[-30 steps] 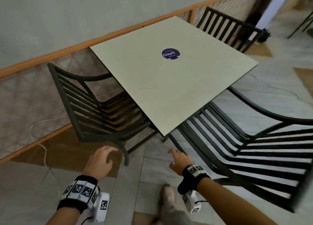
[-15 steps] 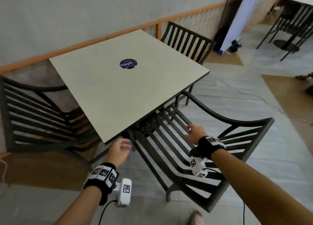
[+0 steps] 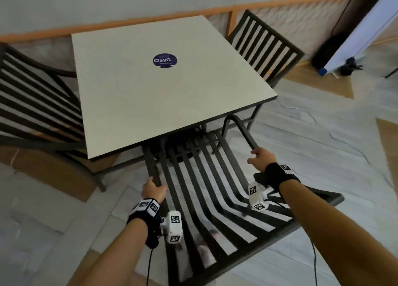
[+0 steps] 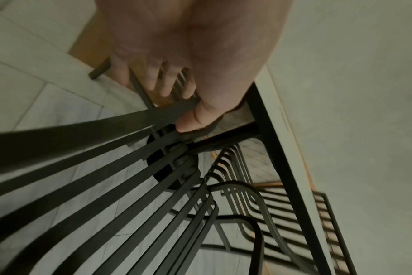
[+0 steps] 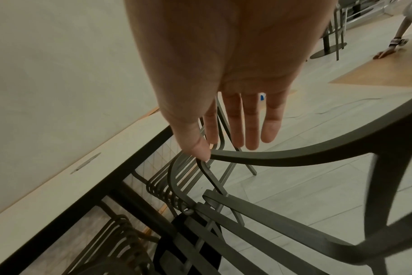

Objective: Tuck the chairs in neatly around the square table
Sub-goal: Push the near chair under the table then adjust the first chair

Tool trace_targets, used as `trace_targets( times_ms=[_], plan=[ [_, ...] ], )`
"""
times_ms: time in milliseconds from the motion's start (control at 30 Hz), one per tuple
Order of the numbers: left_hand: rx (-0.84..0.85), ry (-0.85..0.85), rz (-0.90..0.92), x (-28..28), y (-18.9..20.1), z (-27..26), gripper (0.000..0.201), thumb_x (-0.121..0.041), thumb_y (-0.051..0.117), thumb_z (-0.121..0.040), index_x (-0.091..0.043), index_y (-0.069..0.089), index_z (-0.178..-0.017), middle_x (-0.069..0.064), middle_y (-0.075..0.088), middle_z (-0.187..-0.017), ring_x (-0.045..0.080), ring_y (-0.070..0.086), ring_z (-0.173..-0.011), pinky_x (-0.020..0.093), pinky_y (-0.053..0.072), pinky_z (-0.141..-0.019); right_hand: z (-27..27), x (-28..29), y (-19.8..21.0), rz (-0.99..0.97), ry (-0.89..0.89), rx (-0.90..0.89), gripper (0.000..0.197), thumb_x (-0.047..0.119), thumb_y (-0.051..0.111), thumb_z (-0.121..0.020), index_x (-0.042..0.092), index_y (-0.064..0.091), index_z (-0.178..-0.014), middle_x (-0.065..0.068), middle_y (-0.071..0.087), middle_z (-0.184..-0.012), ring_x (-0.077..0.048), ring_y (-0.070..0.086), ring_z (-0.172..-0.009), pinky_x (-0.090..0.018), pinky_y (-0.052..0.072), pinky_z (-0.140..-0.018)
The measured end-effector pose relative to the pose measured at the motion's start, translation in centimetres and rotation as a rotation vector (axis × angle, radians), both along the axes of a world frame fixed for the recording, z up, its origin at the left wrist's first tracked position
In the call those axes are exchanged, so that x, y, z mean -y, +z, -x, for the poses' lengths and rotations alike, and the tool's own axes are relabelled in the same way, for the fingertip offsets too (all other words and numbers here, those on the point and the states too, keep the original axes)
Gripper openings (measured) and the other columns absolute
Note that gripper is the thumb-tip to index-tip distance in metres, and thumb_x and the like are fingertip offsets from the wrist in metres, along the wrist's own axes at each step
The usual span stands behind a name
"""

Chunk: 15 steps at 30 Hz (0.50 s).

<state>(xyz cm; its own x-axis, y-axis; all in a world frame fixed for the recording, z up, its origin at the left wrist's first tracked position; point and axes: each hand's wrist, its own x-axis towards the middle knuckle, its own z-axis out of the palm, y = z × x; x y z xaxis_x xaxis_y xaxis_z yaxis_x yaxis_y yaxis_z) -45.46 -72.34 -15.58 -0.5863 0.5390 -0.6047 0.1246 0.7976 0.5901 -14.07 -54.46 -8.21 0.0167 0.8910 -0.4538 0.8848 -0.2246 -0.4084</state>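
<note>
A square cream table [image 3: 172, 96] with a round blue sticker stands by the wall. The black slatted near chair [image 3: 215, 199] faces it, the front of its seat under the table's near edge. My left hand [image 3: 154, 191] grips the chair's left armrest [image 4: 106, 126], fingers curled over it and thumb [image 4: 195, 119] beneath. My right hand [image 3: 260, 157] hovers at the right armrest [image 5: 294, 156] with fingers [image 5: 252, 130] straight and only the thumb touching the bar's front bend. A second chair [image 3: 32, 104] sits at the table's left, a third chair [image 3: 265, 48] at the far right.
A white panel [image 3: 366, 27] leans on the wall at upper right, with a black bag [image 3: 325, 53] at its foot. Thin cables run over the tiled floor to the right. In the right wrist view another person's hand [image 5: 386, 53] rests on the floor near another table's base [image 5: 327, 50].
I have come round behind the near chair. My left hand rose from the table corner and took hold of the left armrest; my right hand moved from the seat slats to the right armrest.
</note>
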Motion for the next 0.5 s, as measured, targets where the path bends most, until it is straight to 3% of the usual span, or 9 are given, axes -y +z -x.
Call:
trace_targets(
  times_ms=[67, 200, 300, 367, 433, 500],
  plan=[
    [0.0, 0.049, 0.099, -0.3, -0.2, -0.2, 0.065, -0.017, 0.066, -0.073, -0.011, 0.042, -0.132, 0.023, 0.052, -0.131, 0.042, 0.052, -0.114, 0.047, 0.047, -0.097, 0.0, -1.7, -0.9, -0.032, -0.012, -0.016, 0.053, 0.02, 0.07, -0.082, 0.009, 0.049, -0.13, -0.021, 0.056, -0.129, -0.038, 0.056, -0.113, -0.038, 0.046, -0.088],
    [0.087, 0.284, 0.248, -1.8, -1.8, -0.6, 0.084, -0.014, 0.064, -0.08, -0.009, 0.011, -0.146, 0.028, 0.025, -0.147, 0.045, 0.035, -0.13, 0.047, 0.035, -0.107, -0.2, -5.9, -3.9, -0.075, -0.015, 0.018, 0.058, 0.017, 0.069, -0.082, 0.005, 0.043, -0.133, -0.024, 0.05, -0.129, -0.04, 0.054, -0.112, -0.039, 0.045, -0.085],
    [0.155, 0.391, 0.248, -2.5, -6.3, -0.5, 0.092, -0.008, 0.06, -0.081, -0.014, -0.003, -0.148, 0.03, 0.029, -0.148, 0.047, 0.039, -0.128, 0.05, 0.035, -0.108, -1.3, -8.4, -6.7, -0.046, -0.013, 0.088, 0.061, 0.021, 0.07, -0.08, 0.011, 0.042, -0.134, -0.022, 0.049, -0.13, -0.042, 0.052, -0.113, -0.044, 0.047, -0.091],
    [0.168, 0.429, 0.226, -2.4, -10.0, -0.6, 0.092, -0.002, 0.056, -0.082, -0.023, -0.005, -0.148, 0.033, 0.036, -0.142, 0.049, 0.046, -0.121, 0.053, 0.039, -0.105, -2.4, -9.5, -8.5, 0.01, -0.01, 0.167, 0.066, 0.024, 0.071, -0.079, 0.015, 0.04, -0.136, -0.021, 0.046, -0.133, -0.043, 0.05, -0.117, -0.049, 0.045, -0.097],
    [0.172, 0.455, 0.193, -2.6, -7.8, -2.1, 0.087, 0.004, 0.048, -0.085, -0.028, -0.003, -0.148, 0.031, 0.034, -0.144, 0.047, 0.045, -0.122, 0.053, 0.037, -0.107, -3.6, -10.2, -10.1, 0.089, -0.011, 0.217, 0.073, 0.025, 0.071, -0.078, 0.018, 0.034, -0.142, -0.022, 0.044, -0.137, -0.044, 0.048, -0.119, -0.052, 0.042, -0.101],
    [0.134, 0.448, 0.186, -2.7, -6.5, -3.3, 0.079, 0.002, 0.042, -0.089, -0.033, 0.002, -0.148, 0.03, 0.033, -0.144, 0.047, 0.044, -0.122, 0.05, 0.036, -0.107, -4.6, -10.9, -11.5, 0.184, -0.026, 0.153, 0.08, 0.021, 0.071, -0.081, 0.016, 0.025, -0.147, -0.025, 0.045, -0.139, -0.045, 0.051, -0.118, -0.052, 0.043, -0.1]
  ],
)
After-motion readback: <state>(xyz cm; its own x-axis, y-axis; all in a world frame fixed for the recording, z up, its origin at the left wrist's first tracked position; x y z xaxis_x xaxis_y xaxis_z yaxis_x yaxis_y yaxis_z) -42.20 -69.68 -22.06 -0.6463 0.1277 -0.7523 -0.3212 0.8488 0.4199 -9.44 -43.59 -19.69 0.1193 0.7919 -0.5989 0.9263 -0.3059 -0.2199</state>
